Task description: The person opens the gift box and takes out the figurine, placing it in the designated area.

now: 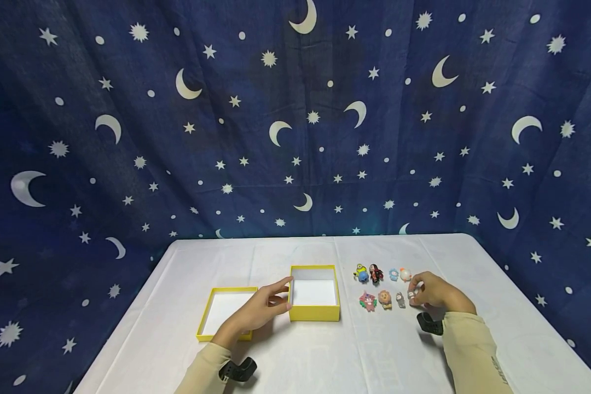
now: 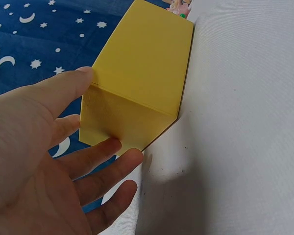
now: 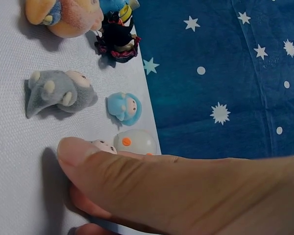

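A yellow box (image 1: 315, 313) with a white inside stands open-topped on the table. My left hand (image 1: 260, 309) touches its left wall, thumb at the upper edge and the other fingers spread loosely along the side in the left wrist view. At the right, my right hand (image 1: 438, 291) pinches a small figurine (image 3: 106, 145) between thumb and fingers; only its pale face shows. Close by lie a grey plush-looking figurine (image 3: 63, 93), a light blue hooded figurine (image 3: 125, 108) and a whitish round figurine with orange spots (image 3: 137, 142).
The yellow-rimmed lid (image 1: 224, 312) lies inside-up left of the box. Between box and right hand are a Minion-like figurine (image 1: 361, 273), a dark red-and-black figurine (image 1: 376, 273), a pink figurine (image 1: 368, 301) and a lion-like figurine (image 1: 385, 299). A starry curtain (image 1: 295, 137) hangs behind.
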{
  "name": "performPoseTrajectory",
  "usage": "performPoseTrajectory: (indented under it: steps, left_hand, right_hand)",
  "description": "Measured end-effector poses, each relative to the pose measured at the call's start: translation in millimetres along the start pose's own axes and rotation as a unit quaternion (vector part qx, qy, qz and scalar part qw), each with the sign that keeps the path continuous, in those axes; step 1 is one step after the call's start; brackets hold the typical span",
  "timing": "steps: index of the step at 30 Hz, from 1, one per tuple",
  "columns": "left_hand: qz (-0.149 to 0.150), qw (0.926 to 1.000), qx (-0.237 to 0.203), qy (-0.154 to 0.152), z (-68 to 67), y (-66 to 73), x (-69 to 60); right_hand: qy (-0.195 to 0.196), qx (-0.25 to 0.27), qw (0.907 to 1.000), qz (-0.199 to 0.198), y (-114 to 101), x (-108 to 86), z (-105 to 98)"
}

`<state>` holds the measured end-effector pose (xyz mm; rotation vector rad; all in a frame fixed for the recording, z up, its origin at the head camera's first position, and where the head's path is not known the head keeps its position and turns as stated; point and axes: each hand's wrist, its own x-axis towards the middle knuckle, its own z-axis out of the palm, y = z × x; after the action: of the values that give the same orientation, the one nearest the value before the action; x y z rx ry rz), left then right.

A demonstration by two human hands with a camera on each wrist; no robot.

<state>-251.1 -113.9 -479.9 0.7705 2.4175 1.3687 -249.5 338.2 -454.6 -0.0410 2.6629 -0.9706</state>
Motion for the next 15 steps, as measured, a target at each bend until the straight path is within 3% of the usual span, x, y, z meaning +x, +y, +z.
performPoseTrajectory:
  steps: [15]
  left_hand:
    - [0.006, 1.0000, 0.003, -0.005, -0.8, 0.8, 0.2]
  right_hand:
    - [0.013, 0.002, 0.9999, -0.003, 1.6, 0.7, 2.7]
